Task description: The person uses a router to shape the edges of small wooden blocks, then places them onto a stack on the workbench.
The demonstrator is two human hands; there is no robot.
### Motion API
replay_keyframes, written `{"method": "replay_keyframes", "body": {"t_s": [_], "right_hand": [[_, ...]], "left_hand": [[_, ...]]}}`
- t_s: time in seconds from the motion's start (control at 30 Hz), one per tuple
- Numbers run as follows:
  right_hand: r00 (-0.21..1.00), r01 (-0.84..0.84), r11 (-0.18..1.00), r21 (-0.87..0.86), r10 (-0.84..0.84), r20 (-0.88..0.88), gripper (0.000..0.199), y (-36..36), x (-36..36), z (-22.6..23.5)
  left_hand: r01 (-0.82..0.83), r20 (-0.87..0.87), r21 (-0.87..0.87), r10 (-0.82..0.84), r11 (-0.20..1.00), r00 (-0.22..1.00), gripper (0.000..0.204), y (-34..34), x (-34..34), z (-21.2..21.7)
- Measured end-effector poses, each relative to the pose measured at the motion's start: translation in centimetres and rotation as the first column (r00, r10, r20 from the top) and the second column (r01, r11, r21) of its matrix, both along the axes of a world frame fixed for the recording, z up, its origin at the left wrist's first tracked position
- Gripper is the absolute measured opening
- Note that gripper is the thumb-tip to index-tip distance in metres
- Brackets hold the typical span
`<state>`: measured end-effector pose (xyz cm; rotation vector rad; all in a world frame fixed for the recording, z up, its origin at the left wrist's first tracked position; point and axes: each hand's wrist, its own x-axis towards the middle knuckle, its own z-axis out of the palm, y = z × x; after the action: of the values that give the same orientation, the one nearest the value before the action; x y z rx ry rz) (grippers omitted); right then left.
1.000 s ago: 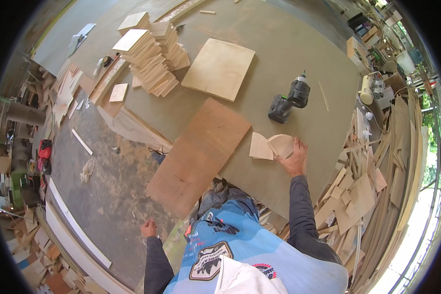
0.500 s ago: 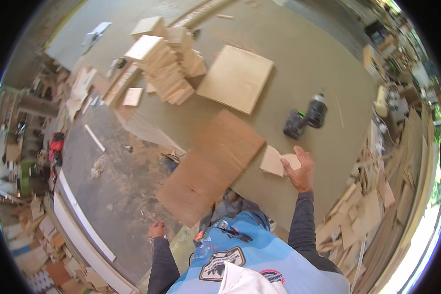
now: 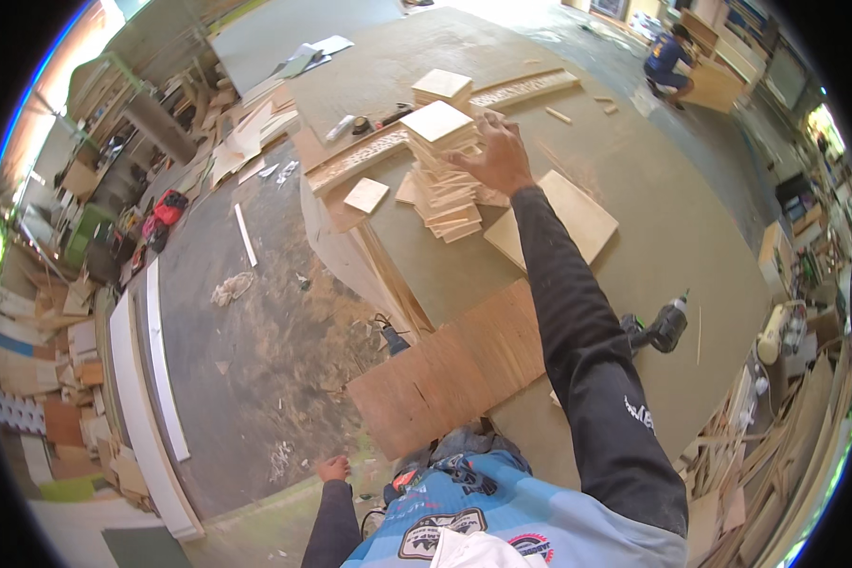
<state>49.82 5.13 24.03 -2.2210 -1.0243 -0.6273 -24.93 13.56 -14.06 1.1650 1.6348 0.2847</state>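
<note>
So the right hand [image 3: 498, 151] was stretched way out over the big grey-green work surface [image 3: 634, 189], resting on the top edge of the leaning stack of small square plywood pieces [image 3: 445, 180]. Fingers were spread loose over the upper pieces, not really wrapped around anything that I could make out, so more touching than gripping. The stack was pretty messy, fanned out toward the bottom, with a second shorter pile [image 3: 442, 87] just behind it. A bigger pale plywood square [image 3: 577, 213] lay flat just to the right of the stack, partly hidden under the dark sleeve. Closer in, a long reddish-brown plywood sheet [image 3: 450, 369] sat at the near edge of the surface, hanging over it a bit. A cordless drill [image 3: 655, 331] lay on its side to the right of the arm, well apart from the stack. The left hand [image 3: 332, 468] was down low by the person's side above the concrete floor [image 3: 256, 360], empty as far as I could tell, fingers loosely curled. Another person [image 3: 667, 59] was crouched way off at the far corner.
</note>
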Motion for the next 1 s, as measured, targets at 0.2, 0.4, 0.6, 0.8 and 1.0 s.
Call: {"method": "replay_keyframes", "body": {"t_s": [0.2,0.4,0.6,0.8,1.0], "right_hand": [[0.970,0.094,0.900,-0.427,-0.178,-0.162,0.102,7.9,0.2,2.8],[0.988,0.135,0.991,-0.023,-0.133,0.074,0.097,6.5,-0.2,0.6],[0.993,0.002,0.968,0.251,-0.032,0.116,0.098,-2.2,-11.6,-2.6],[0.988,-0.011,0.999,0.051,0.018,-0.154,0.108,-15.0,-27.9,-11.5],[0.923,-0.082,0.979,-0.185,0.004,-0.386,0.107,-20.6,-36.9,-17.0]], "left_hand": [[-0.256,-0.031,0.077,0.258,0.964,0.966,0.020,-2.9,-5.1,0.2],[-0.373,-0.045,0.255,0.397,0.892,0.917,0.019,-1.4,-6.9,1.4],[-0.233,0.033,0.573,0.262,0.786,0.964,0.030,0.1,-1.6,7.9],[-0.215,0.296,0.568,0.046,0.794,0.954,0.022,-4.1,8.5,17.8],[0.343,0.209,0.480,-0.485,0.808,0.849,0.017,-11.3,14.1,19.6]]}}
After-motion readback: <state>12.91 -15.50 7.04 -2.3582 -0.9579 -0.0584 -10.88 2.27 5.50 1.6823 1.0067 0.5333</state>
